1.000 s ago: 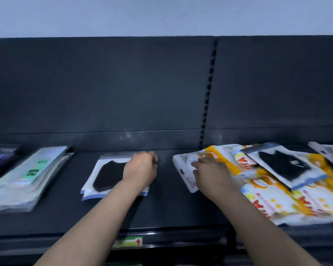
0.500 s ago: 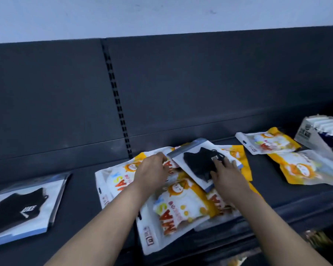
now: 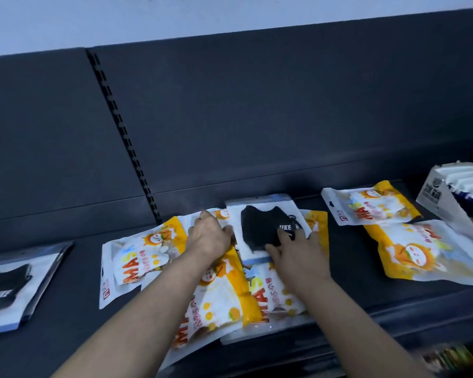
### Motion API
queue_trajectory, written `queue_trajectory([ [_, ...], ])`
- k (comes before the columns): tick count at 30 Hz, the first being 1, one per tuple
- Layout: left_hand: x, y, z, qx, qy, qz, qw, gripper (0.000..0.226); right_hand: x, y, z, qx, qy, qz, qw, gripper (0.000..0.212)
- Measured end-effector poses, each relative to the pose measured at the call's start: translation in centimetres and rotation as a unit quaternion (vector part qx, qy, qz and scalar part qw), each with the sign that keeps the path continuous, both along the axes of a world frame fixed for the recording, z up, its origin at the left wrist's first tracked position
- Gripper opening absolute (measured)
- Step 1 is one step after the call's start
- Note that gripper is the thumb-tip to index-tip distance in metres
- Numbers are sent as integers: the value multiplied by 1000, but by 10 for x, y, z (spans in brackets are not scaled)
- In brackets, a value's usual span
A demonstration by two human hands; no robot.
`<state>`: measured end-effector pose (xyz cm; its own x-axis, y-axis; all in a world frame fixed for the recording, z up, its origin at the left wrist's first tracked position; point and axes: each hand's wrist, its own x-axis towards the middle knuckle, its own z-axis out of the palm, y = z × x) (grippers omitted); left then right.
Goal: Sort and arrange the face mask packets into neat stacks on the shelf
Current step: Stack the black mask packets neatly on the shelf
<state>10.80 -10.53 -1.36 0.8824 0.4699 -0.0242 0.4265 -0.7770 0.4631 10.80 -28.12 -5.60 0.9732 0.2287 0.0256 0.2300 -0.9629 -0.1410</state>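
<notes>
A black mask packet (image 3: 260, 230) with a white and blue backing lies on top of a loose pile of orange-and-white mask packets (image 3: 219, 301) in the middle of the dark shelf (image 3: 71, 317). My left hand (image 3: 210, 238) rests on the pile, its thumb against the black packet's left edge. Over that packet's lower right corner lies my right hand (image 3: 295, 252), fingers spread on it. Further left sits a second black mask packet (image 3: 8, 290), flat and alone.
Two more orange packets (image 3: 366, 205) (image 3: 426, 255) lie apart to the right. A white carton (image 3: 443, 192) of upright packs stands at the far right. A slotted upright (image 3: 126, 137) divides the dark back panel. The pile overhangs the shelf's front edge.
The view swung right from the left black packet to the orange pile. My left hand moved from that packet to this pile, and my right hand slid onto the top black packet.
</notes>
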Motion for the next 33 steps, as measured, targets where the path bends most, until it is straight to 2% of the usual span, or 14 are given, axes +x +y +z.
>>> queue_trajectory([
  [1,0,-2,1,-14,-3,4,1000,50,1,-1,-1,10,-7,5,1000,66],
  [3,2,-8,4,-45,-17,9,999,45,-1,-2,1,43,-17,7,999,50],
  [5,5,-15,7,-83,-23,22,996,47,-7,-6,1,66,-35,33,997,47],
  [9,8,-19,3,-182,-65,50,980,65,-8,-14,-1,94,-35,59,993,47],
  [11,7,-19,-1,-235,-103,21,966,76,-8,-15,-2,98,-35,66,992,47],
  [12,7,-20,-3,-243,-107,-6,964,75,-9,-16,-3,97,-41,70,992,47],
  [15,9,-16,-10,-253,-103,-57,960,48,-13,-16,-5,95,-49,68,992,47],
  [20,1,-7,-7,-346,-156,-13,925,40,-14,-16,3,134,-88,62,985,42],
  [21,0,-6,-4,-351,-172,-4,920,41,-18,-17,6,148,-93,66,982,41],
  [23,-51,71,7,-346,-217,34,912,40,-51,55,16,155,-102,121,975,39],
  [25,-58,90,12,-304,-259,45,916,40,-60,57,17,181,-96,165,965,37],
  [29,-78,121,29,-230,-307,66,921,41,-69,65,12,135,2,284,949,59],
  [31,-91,141,33,-213,-311,74,923,42,-74,72,10,86,33,282,955,59],
  [33,-103,161,31,-207,-308,79,925,42,-75,76,10,75,51,253,963,57],
])
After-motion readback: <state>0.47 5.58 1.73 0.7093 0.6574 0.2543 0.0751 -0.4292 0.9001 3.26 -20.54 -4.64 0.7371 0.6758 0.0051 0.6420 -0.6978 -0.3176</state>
